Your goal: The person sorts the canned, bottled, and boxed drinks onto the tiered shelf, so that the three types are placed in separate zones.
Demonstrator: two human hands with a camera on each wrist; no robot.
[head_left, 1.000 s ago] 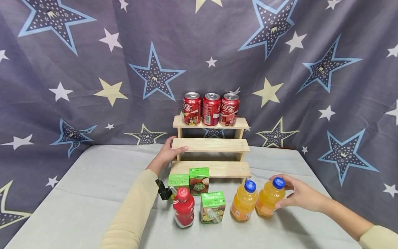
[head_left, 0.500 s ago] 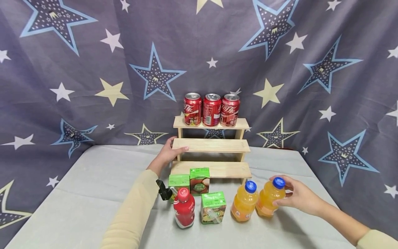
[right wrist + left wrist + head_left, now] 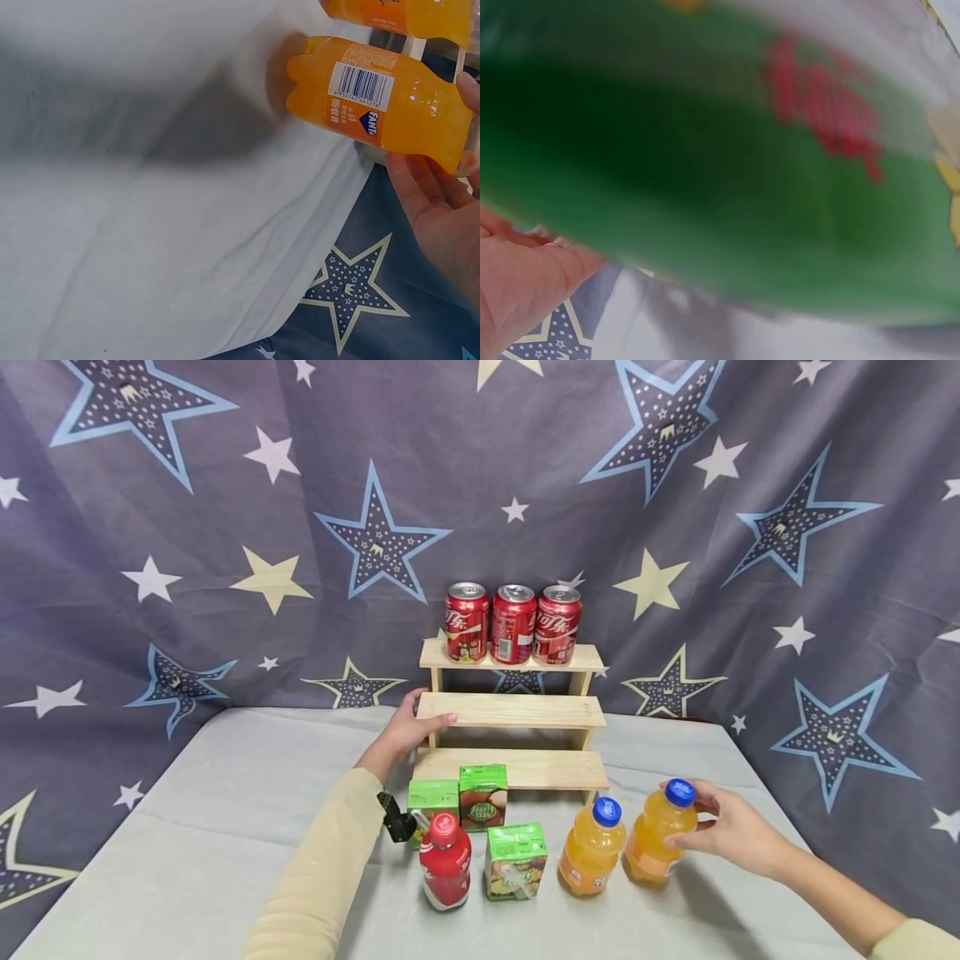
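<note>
My right hand (image 3: 738, 831) holds an orange Fanta bottle (image 3: 651, 852) with a blue cap, thumb in front and fingers behind its upper part. The bottle stands upright, its base close to the table; the right wrist view shows its barcode label (image 3: 361, 88). Just left of it is a second orange soda bottle (image 3: 583, 856). My left hand (image 3: 408, 727) grips the left end of the middle shelf (image 3: 517, 710) of a wooden three-step stand, thumb along the board. A blurred green drink carton (image 3: 667, 172) fills most of the left wrist view.
Three red cola cans (image 3: 513, 625) stand on the top shelf (image 3: 435, 653). Before the bottom shelf (image 3: 555, 768) are green juice cartons (image 3: 482, 797), another carton (image 3: 516, 862) with a straw, and a red bottle (image 3: 446, 864). A starry curtain (image 3: 225, 527) hangs behind the table (image 3: 195, 860).
My right hand has shifted the orange Fanta bottle slightly right, widening the gap to the second bottle. My left hand stays on the shelf end.
</note>
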